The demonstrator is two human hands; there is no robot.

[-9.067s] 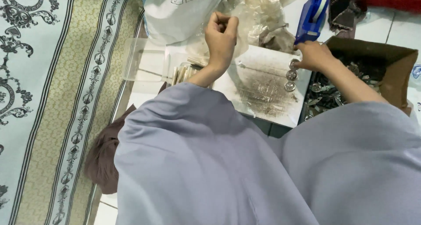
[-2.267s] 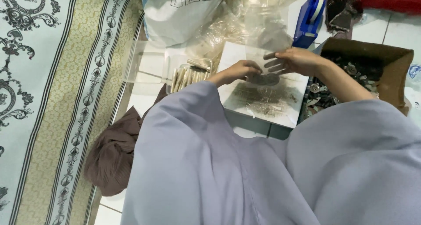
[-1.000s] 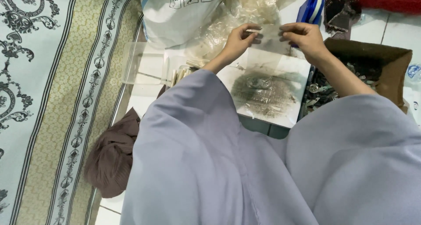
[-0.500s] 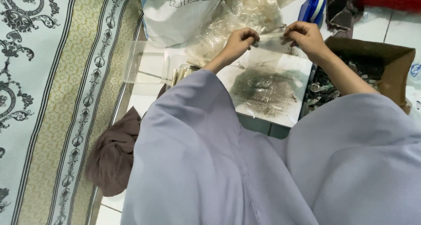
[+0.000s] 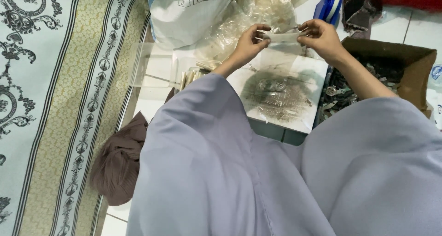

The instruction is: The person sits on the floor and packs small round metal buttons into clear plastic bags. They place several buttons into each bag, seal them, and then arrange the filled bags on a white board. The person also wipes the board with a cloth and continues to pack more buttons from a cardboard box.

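In the head view, the left hand (image 5: pixel 248 41) and the right hand (image 5: pixel 322 35) are raised side by side in the upper middle of the frame, each pinching one end of a small clear bag (image 5: pixel 283 37) stretched between them. The bag's long axis runs left to right across the frame, nearly level, and both hands are on it, so neither is nearer; the fingers of each are closed on its end, with the rest of the bag hanging free in the gap between them. Directly below the bag lies a white sheet (image 5: pixel 281 93), smudged grey in the middle, with a few small round metal parts (image 5: pixel 272 85) resting on the smudge. To the right of the sheet stands an open brown cardboard box (image 5: pixel 405 65) holding a heap of small dark and metal pieces. In the upper middle, behind the hands, sits a large white sack (image 5: pixel 184 10) with black pictogram marks in a row near its top, and beside it crumpled clear plastic (image 5: pixel 258 10). A blue object (image 5: pixel 329 5) stands at the upper right. A clear plastic tub (image 5: pixel 152 70) sits left of the sheet, and a brown cloth (image 5: pixel 119 162) lies bunched at lower left beside a patterned rug (image 5: pixel 46 102).
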